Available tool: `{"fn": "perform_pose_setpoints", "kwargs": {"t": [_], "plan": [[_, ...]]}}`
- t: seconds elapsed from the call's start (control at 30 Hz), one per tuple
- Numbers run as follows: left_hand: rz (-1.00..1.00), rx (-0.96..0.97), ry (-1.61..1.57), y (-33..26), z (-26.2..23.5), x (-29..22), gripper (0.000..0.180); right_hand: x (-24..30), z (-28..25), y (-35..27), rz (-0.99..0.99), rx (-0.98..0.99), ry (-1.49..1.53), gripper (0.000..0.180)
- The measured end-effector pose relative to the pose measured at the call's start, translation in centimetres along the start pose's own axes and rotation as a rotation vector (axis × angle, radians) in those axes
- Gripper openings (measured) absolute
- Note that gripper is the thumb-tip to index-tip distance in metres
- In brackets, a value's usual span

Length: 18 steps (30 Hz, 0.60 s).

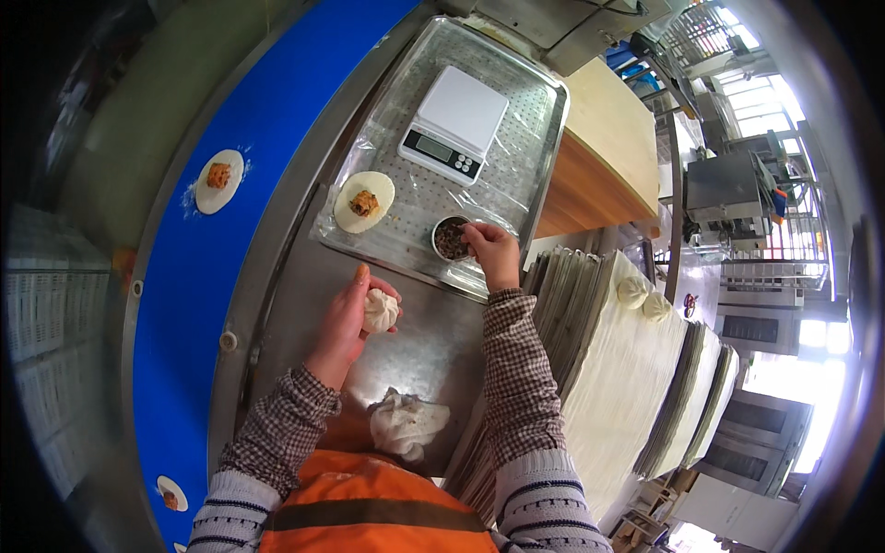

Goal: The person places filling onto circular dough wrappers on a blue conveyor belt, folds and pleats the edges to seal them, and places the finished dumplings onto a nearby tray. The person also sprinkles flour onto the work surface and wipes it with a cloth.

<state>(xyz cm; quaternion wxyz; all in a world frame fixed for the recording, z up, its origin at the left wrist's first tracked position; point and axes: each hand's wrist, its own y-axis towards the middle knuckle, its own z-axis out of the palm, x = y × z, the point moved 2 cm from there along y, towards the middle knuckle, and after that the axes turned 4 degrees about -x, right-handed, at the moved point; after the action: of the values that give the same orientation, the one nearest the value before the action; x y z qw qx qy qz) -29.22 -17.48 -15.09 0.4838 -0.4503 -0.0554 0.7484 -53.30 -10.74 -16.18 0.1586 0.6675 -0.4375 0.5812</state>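
Observation:
My left hand [346,318] holds a pleated white dough bun [379,310] above the steel worktop [433,350]. My right hand [491,251] reaches into a small round metal cup of dark filling [448,240], fingertips at its rim. The cup stands on a perforated steel tray [535,138] covered with clear film. On that tray also lie a flat round dough wrapper topped with filling [363,201] and a white digital kitchen scale [454,123].
A blue conveyor belt [230,184] curves at the left, carrying a filled wrapper [219,180] and another [171,494] near the bottom. A crumpled white cloth [406,422] lies near my body. Stacked cloth-lined trays [627,369] at the right hold two finished buns [643,297].

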Motion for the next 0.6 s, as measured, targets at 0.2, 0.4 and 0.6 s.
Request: {"fn": "perform_pose_setpoints", "kwargs": {"t": [0.2,0.4,0.6], "plan": [[0.008,0.06,0.049,1.1,1.7,-0.2,0.048,3.5,1.1,-6.0,0.07,0.182,0.371,0.018],[0.127,0.096,0.085,0.6,5.0,-2.6,0.05,8.7,2.4,-12.6,-0.145,0.179,0.199,0.013],[0.161,0.148,0.116,-0.6,6.4,-4.0,0.05,11.6,1.4,-15.2,-0.642,0.103,-0.307,0.015]]}}
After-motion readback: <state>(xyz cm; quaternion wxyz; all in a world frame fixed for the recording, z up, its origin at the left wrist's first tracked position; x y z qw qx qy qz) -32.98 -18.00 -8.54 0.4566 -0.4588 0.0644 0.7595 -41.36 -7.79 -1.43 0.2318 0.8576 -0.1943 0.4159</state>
